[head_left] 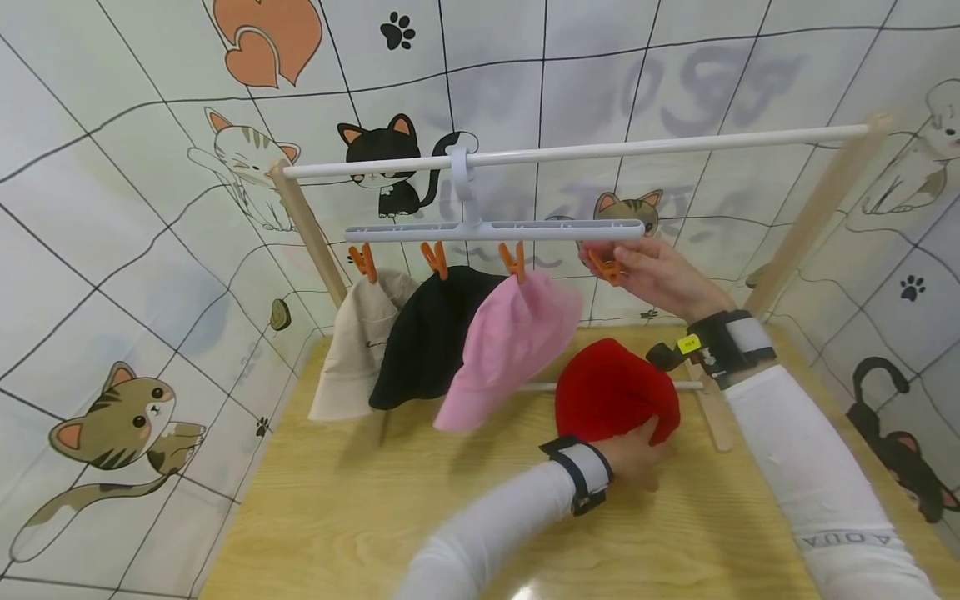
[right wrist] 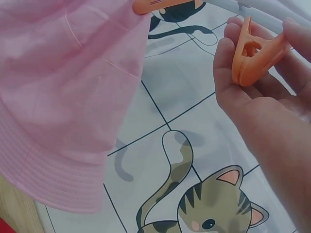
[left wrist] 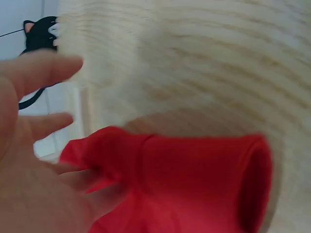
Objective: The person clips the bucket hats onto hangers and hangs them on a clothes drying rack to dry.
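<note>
My left hand (head_left: pixel 636 460) is at the lower right edge of a red bucket hat (head_left: pixel 609 392) near the tabletop. In the left wrist view its thumb and forefinger stretch out apart from the cloth, while the other fingers lie against the red fabric. Up at the right end of a grey clip hanger (head_left: pixel 480 232), my right hand (head_left: pixel 667 279) pinches an orange clothespin (right wrist: pixel 255 58) between thumb and fingers. No hat is in that clothespin. Beside it a pink bucket hat (head_left: pixel 513 346) hangs from another orange clothespin (head_left: pixel 514 262).
A black hat (head_left: pixel 431 333) and a beige hat (head_left: pixel 356 350) hang further left on the same hanger. The hanger hooks over a white rod (head_left: pixel 600 152) between wooden posts (head_left: pixel 813 217). A lower bar (head_left: pixel 536 387) runs behind the hats above the wooden table (head_left: pixel 337 517).
</note>
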Demonstrator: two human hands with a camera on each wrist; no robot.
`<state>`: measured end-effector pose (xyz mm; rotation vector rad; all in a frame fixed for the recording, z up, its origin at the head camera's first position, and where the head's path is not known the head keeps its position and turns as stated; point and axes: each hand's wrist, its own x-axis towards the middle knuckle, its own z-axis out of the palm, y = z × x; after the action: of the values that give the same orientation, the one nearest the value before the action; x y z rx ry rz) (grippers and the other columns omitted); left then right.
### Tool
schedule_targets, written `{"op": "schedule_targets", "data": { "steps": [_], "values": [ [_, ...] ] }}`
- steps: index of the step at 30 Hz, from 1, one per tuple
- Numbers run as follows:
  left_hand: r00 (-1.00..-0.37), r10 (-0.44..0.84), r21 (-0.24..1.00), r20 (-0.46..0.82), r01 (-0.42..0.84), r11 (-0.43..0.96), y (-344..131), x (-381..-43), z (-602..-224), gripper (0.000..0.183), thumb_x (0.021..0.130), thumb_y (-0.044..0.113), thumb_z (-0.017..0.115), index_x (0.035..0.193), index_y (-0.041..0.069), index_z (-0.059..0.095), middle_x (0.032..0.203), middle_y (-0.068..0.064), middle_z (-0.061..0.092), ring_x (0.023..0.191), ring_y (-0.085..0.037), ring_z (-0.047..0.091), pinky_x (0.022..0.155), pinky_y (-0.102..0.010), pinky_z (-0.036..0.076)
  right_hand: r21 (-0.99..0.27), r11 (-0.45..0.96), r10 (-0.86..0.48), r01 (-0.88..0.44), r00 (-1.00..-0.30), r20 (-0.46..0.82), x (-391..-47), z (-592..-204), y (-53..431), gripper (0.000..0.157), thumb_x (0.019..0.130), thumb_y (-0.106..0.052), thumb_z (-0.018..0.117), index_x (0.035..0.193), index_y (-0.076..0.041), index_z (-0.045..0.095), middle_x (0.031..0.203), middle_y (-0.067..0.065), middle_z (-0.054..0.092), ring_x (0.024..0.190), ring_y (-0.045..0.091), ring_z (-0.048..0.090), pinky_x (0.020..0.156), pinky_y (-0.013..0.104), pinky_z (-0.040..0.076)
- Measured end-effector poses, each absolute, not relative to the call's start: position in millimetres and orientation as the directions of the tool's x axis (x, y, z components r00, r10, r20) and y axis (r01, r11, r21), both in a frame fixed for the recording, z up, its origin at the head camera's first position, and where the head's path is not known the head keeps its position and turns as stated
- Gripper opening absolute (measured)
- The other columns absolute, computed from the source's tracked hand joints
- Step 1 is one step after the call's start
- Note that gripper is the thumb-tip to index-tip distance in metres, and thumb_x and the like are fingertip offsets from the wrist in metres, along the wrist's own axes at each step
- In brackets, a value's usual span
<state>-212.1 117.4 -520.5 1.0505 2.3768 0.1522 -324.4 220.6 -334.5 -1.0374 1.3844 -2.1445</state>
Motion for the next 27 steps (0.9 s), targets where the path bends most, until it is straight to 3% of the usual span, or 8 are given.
{"op": "schedule_targets", "data": {
  "steps": [4, 7, 12, 20, 27],
  "values": [
    [-0.599, 0.692, 0.354, -0.404, 0.595, 0.722, 116, -210, -531, 0.072, 0.089, 0.03, 0.07, 0.149, 0.035, 0.031, 0.158, 0.006, 0.009, 0.137, -0.008, 0.024, 0.101, -0.028, 0.036, -0.898, -0.434, -0.658, -0.075, -0.654, 0.373, -325, -336, 219, 0.034, 0.102, 0.002, 0.039, 0.129, 0.001, 0.059, 0.131, 0.013, 0.054, 0.121, 0.026, 0.047, 0.1, 0.03, 0.039],
    [-0.601, 0.695, 0.348, -0.395, 0.602, 0.719, 114, -207, -534, 0.071, 0.088, 0.028, 0.07, 0.148, 0.035, 0.033, 0.154, 0.01, 0.021, 0.133, -0.007, 0.031, 0.098, -0.028, 0.038, -0.897, -0.434, -0.657, -0.082, -0.653, 0.377, -325, -337, 219, 0.034, 0.102, 0.002, 0.038, 0.129, 0.001, 0.06, 0.13, 0.013, 0.055, 0.12, 0.026, 0.048, 0.1, 0.03, 0.039],
    [-0.598, 0.714, 0.268, -0.365, 0.667, 0.695, 113, -203, -533, 0.066, 0.088, 0.03, 0.068, 0.146, 0.034, 0.036, 0.141, 0.013, 0.039, 0.119, -0.003, 0.043, 0.087, -0.021, 0.042, -0.894, -0.44, -0.647, -0.085, -0.66, 0.382, -326, -339, 219, 0.034, 0.102, 0.002, 0.039, 0.13, 0.001, 0.059, 0.13, 0.013, 0.056, 0.12, 0.026, 0.048, 0.1, 0.03, 0.039],
    [-0.641, 0.678, 0.256, -0.36, 0.631, 0.733, 108, -200, -521, 0.056, 0.09, 0.028, 0.068, 0.14, 0.031, 0.043, 0.124, 0.011, 0.052, 0.096, -0.003, 0.051, 0.068, -0.021, 0.044, -0.889, -0.454, -0.665, -0.053, -0.644, 0.378, -326, -340, 220, 0.037, 0.102, 0.006, 0.033, 0.132, 0.004, 0.055, 0.131, 0.014, 0.053, 0.121, 0.026, 0.048, 0.101, 0.032, 0.04],
    [-0.72, 0.585, 0.206, -0.374, 0.551, 0.809, 103, -199, -520, 0.036, 0.09, 0.035, 0.067, 0.12, 0.02, 0.054, 0.083, 0.006, 0.058, 0.066, -0.009, 0.05, 0.056, -0.025, 0.041, -0.898, -0.436, -0.663, -0.065, -0.651, 0.369, -326, -341, 218, 0.037, 0.102, 0.003, 0.036, 0.132, 0.0, 0.057, 0.131, 0.012, 0.056, 0.121, 0.026, 0.048, 0.1, 0.032, 0.041]
  ]
}}
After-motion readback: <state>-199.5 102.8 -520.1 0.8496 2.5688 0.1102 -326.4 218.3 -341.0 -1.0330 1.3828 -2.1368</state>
